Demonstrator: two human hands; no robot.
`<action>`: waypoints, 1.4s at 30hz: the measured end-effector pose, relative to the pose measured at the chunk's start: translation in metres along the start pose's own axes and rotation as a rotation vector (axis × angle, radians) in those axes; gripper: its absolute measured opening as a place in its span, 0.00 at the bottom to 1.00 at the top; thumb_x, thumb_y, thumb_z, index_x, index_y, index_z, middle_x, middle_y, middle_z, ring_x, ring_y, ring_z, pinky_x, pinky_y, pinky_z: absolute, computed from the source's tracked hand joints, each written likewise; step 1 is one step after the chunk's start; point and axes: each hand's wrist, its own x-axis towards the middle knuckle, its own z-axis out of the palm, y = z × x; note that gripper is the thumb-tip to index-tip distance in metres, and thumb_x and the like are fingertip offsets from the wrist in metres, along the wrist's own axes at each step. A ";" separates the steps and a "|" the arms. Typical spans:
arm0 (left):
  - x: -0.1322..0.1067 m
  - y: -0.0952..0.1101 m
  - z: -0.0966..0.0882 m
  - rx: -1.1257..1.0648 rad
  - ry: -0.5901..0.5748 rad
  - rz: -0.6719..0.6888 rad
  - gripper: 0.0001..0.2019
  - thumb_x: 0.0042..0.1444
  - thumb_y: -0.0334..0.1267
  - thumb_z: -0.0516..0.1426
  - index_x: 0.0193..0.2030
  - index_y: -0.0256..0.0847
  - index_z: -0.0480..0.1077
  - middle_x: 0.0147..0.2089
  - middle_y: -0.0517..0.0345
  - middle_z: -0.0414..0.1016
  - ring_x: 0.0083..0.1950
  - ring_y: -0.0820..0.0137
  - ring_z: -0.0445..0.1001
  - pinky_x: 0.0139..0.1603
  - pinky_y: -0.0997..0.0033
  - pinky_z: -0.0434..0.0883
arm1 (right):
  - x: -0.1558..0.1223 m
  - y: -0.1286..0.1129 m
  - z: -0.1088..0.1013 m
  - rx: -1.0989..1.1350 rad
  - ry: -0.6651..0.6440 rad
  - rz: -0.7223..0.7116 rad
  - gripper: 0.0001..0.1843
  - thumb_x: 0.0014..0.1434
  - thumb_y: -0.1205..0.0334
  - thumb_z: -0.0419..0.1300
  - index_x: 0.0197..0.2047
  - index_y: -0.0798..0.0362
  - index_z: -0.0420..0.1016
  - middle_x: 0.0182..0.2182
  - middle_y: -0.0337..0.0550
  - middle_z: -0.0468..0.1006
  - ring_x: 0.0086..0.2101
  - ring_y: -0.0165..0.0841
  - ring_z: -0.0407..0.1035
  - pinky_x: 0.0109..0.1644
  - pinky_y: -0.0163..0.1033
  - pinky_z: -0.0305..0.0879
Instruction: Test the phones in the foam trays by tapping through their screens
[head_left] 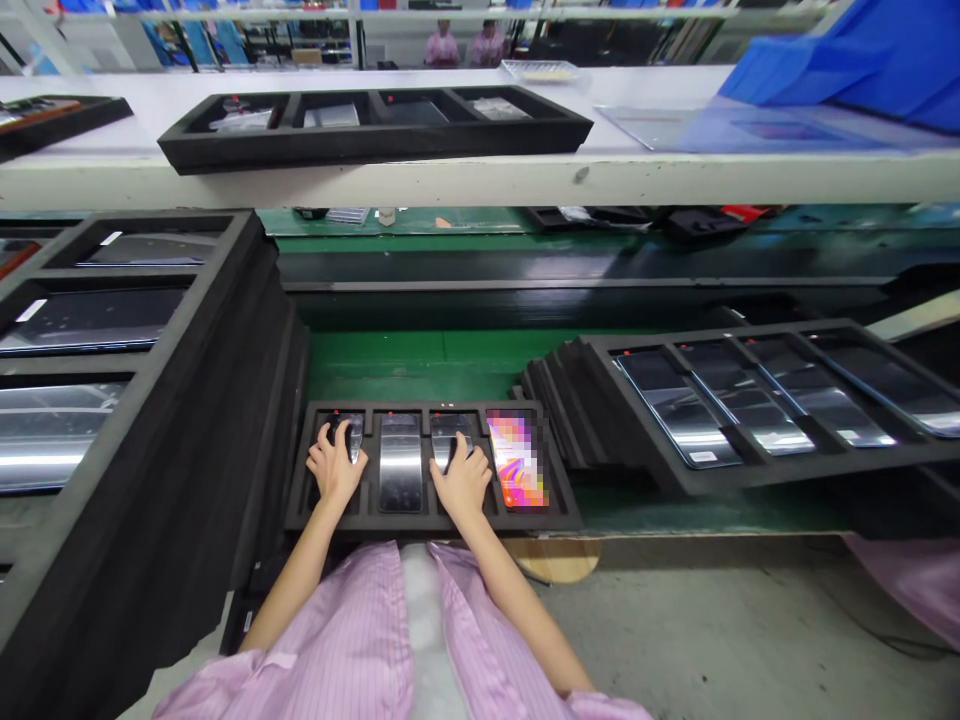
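Black foam tray (427, 522): four compartments, set on the green bench close before the person.
Leftmost phone (354, 430): lower part is covered by the left hand (335, 468), whose fingers are laid flat on the glass, slightly spread, with nothing gripped.
Third phone (448, 430): pressed likewise by the right hand (461, 482), fingers flat and a little apart.
Second phone (400, 462): seen bare between the hands.
Fourth phone (516, 460): lit.

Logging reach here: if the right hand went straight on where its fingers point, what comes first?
The right hand lies on a phone; straight ahead comes, probably, the foam tray's far rim, then green belt.
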 end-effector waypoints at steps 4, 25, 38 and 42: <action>0.000 0.001 -0.001 0.007 -0.008 -0.005 0.27 0.51 0.41 0.54 0.60 0.47 0.59 0.63 0.47 0.52 0.52 0.54 0.61 0.50 0.54 0.60 | 0.000 0.000 0.001 -0.001 0.010 -0.005 0.33 0.56 0.52 0.53 0.61 0.57 0.54 0.47 0.62 0.63 0.44 0.46 0.59 0.44 0.45 0.53; 0.000 0.001 -0.002 0.005 -0.018 -0.013 0.28 0.51 0.41 0.54 0.61 0.46 0.58 0.63 0.47 0.51 0.52 0.54 0.61 0.51 0.53 0.60 | 0.003 0.013 0.019 0.280 0.125 -0.021 0.42 0.49 0.50 0.58 0.63 0.61 0.51 0.47 0.65 0.64 0.44 0.52 0.61 0.45 0.54 0.57; 0.000 0.000 0.001 0.009 0.006 -0.005 0.29 0.50 0.42 0.54 0.60 0.46 0.58 0.63 0.47 0.51 0.52 0.53 0.61 0.51 0.53 0.60 | 0.001 0.053 0.002 0.980 0.198 0.073 0.27 0.47 0.69 0.45 0.53 0.54 0.60 0.41 0.49 0.72 0.40 0.35 0.67 0.46 0.44 0.64; 0.000 0.001 0.001 0.003 0.003 -0.008 0.28 0.50 0.41 0.54 0.60 0.45 0.58 0.63 0.46 0.51 0.52 0.53 0.61 0.50 0.53 0.60 | -0.009 0.037 -0.004 0.878 0.146 -0.067 0.25 0.47 0.72 0.43 0.49 0.53 0.66 0.39 0.47 0.74 0.40 0.35 0.67 0.44 0.43 0.62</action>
